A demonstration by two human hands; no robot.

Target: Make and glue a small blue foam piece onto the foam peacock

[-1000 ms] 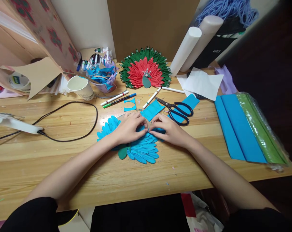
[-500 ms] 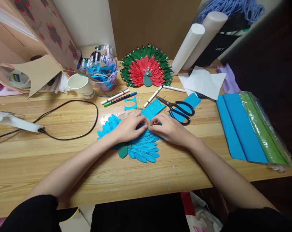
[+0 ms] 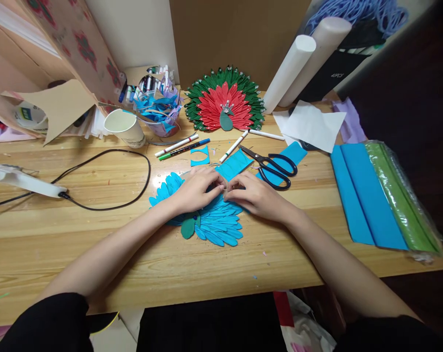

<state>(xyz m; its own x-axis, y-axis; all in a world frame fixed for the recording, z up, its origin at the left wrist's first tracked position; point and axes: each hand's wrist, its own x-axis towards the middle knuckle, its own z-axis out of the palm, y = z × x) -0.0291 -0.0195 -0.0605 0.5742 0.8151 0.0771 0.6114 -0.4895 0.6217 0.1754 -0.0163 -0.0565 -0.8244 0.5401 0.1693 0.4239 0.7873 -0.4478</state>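
A fan of blue paper feathers [image 3: 219, 224] with a green teardrop piece [image 3: 188, 228] lies on the wooden table. My left hand [image 3: 202, 189] rests over its upper part, fingers pinched near the far edge. Just to the right, my right hand [image 3: 251, 195] is also closed in a pinch, its fingertips almost meeting the left ones. What sits between the fingertips is too small to make out. Beyond the hands is a blue paper strip [image 3: 234, 165]; black-handled scissors [image 3: 276, 168] lie on another blue piece at its right.
A red and green feather fan [image 3: 224, 100] stands at the back. White rolls [image 3: 290, 73], a paper cup [image 3: 124, 128], markers [image 3: 177, 145] and a scrap tub [image 3: 158, 117] surround it. Left is a white corded tool [image 3: 27, 182]; right are blue folded sheets [image 3: 368, 195].
The view has shifted slightly. Both hands stay pinched over the blue fan in nearly the same place, and a small dark blue spot now shows by the green piece.
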